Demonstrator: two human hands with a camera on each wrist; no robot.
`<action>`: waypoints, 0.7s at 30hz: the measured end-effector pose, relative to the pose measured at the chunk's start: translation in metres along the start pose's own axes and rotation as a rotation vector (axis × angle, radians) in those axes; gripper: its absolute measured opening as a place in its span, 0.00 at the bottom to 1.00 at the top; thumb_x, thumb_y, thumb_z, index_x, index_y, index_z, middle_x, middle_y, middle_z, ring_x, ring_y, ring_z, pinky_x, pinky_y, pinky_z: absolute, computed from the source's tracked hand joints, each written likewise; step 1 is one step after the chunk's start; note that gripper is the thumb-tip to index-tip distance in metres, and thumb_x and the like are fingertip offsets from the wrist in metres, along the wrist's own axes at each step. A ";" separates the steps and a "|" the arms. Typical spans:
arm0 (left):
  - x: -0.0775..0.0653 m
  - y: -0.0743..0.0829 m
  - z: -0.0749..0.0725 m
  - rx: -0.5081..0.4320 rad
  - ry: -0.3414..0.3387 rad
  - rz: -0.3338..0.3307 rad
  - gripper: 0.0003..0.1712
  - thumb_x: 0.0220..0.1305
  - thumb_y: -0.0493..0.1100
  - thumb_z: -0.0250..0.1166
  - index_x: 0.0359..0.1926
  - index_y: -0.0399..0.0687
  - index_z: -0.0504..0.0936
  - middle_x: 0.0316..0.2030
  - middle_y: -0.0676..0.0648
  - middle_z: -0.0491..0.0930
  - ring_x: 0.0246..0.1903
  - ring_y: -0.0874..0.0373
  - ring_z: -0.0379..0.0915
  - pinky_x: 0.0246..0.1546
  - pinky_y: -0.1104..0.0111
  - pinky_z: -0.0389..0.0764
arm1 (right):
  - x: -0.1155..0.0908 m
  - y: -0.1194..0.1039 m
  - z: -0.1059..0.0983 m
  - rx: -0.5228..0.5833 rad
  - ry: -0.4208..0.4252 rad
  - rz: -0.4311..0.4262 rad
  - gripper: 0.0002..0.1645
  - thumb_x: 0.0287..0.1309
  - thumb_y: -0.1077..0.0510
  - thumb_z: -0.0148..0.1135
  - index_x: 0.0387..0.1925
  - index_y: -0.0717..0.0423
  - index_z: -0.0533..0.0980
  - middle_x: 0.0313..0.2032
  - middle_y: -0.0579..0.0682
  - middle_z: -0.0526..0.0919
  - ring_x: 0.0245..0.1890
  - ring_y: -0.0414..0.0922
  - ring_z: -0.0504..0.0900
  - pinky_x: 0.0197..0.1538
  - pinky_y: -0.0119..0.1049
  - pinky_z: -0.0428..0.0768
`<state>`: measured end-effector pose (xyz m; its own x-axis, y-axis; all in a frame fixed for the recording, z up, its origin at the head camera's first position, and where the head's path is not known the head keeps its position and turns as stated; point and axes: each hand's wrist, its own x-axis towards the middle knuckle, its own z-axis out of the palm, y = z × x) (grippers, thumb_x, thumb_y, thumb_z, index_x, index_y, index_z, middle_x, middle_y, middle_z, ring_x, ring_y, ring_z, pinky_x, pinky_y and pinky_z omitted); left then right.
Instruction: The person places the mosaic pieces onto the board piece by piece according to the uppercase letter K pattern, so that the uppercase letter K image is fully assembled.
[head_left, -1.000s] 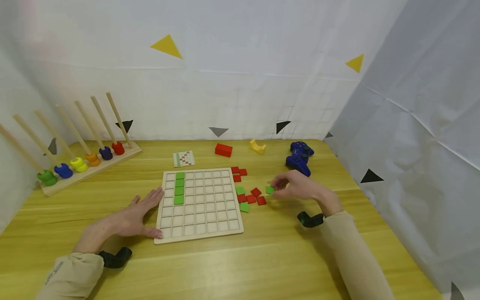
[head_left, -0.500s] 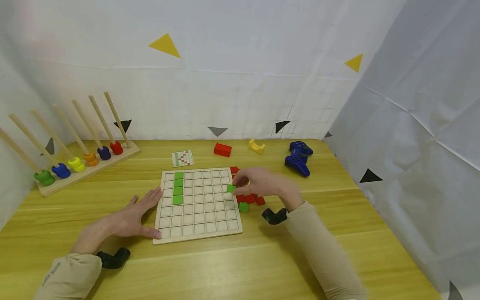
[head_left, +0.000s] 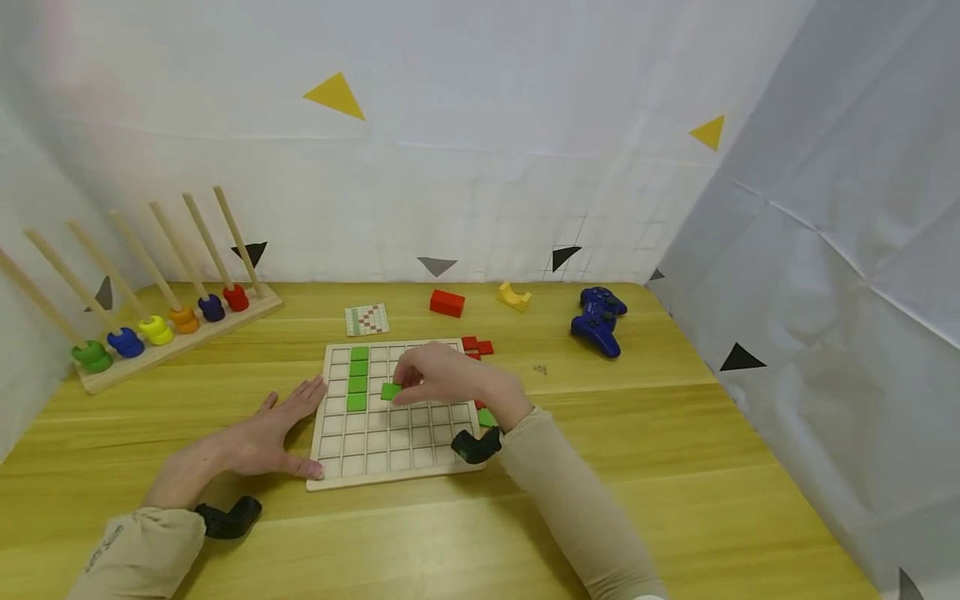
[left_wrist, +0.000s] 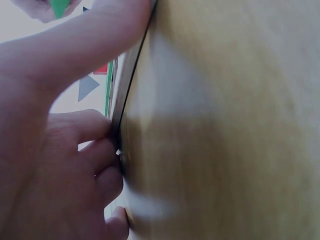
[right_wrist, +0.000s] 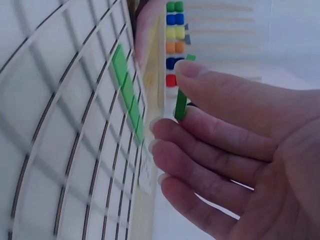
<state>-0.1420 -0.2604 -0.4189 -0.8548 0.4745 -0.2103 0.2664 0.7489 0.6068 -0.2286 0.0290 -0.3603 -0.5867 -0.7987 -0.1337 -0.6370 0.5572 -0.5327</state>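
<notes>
A pale wooden grid board [head_left: 390, 461] lies on the table, with a column of green tiles [head_left: 357, 384] in its second column from the left. Above the board my right hand [head_left: 450, 379] pinches a single green tile [head_left: 390, 391] between thumb and finger. The right wrist view shows this tile held on edge, clear of the board's surface. My left hand [head_left: 258, 437] rests at the board's left edge, fingers spread, with the thumb touching the lower left corner. Red tiles [head_left: 477, 345] lie off the board's right side, and a green tile [head_left: 487, 417] there is partly hidden by my right wrist.
A pattern card [head_left: 367, 319] lies behind the board. Further back are a red block [head_left: 447, 303], a yellow arched block [head_left: 514, 297] and a blue game controller [head_left: 598, 322]. A wooden peg stand [head_left: 180, 340] with coloured beads stands at the left.
My right hand has picked the green tile off the table at the right and carried it left over the board. My left hand keeps its place.
</notes>
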 end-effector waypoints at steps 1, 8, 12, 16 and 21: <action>0.000 0.000 0.000 -0.002 -0.002 0.000 0.71 0.50 0.65 0.74 0.78 0.34 0.43 0.78 0.32 0.35 0.76 0.31 0.28 0.70 0.32 0.28 | 0.002 -0.002 0.001 0.000 -0.005 -0.002 0.13 0.61 0.49 0.70 0.43 0.52 0.81 0.36 0.40 0.83 0.37 0.36 0.79 0.45 0.27 0.78; 0.000 0.002 -0.001 -0.006 -0.006 -0.004 0.70 0.50 0.64 0.75 0.78 0.34 0.43 0.78 0.32 0.35 0.76 0.31 0.28 0.70 0.33 0.27 | 0.005 -0.005 0.006 -0.015 -0.045 0.010 0.14 0.62 0.48 0.69 0.44 0.50 0.81 0.36 0.38 0.82 0.37 0.35 0.79 0.44 0.25 0.78; 0.001 0.002 -0.001 -0.005 -0.008 -0.009 0.70 0.50 0.64 0.75 0.78 0.34 0.43 0.78 0.32 0.35 0.76 0.31 0.28 0.70 0.33 0.27 | 0.007 -0.005 0.010 -0.014 -0.036 0.004 0.13 0.62 0.49 0.69 0.44 0.51 0.80 0.36 0.39 0.82 0.37 0.35 0.79 0.44 0.24 0.78; 0.001 0.002 -0.002 -0.008 -0.011 -0.008 0.70 0.51 0.65 0.74 0.78 0.34 0.44 0.78 0.32 0.35 0.76 0.31 0.28 0.69 0.32 0.27 | 0.012 -0.007 0.018 -0.028 -0.039 -0.017 0.13 0.63 0.49 0.68 0.44 0.52 0.80 0.36 0.39 0.82 0.37 0.34 0.79 0.45 0.23 0.77; 0.001 0.000 -0.001 -0.011 -0.009 -0.007 0.70 0.51 0.64 0.74 0.78 0.34 0.44 0.78 0.32 0.35 0.76 0.31 0.27 0.69 0.32 0.27 | 0.020 -0.009 0.028 -0.115 -0.032 -0.036 0.16 0.64 0.48 0.67 0.46 0.53 0.81 0.41 0.41 0.80 0.41 0.35 0.77 0.48 0.23 0.75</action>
<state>-0.1429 -0.2605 -0.4179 -0.8523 0.4738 -0.2216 0.2556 0.7470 0.6137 -0.2210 0.0019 -0.3818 -0.5475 -0.8243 -0.1440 -0.7113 0.5491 -0.4389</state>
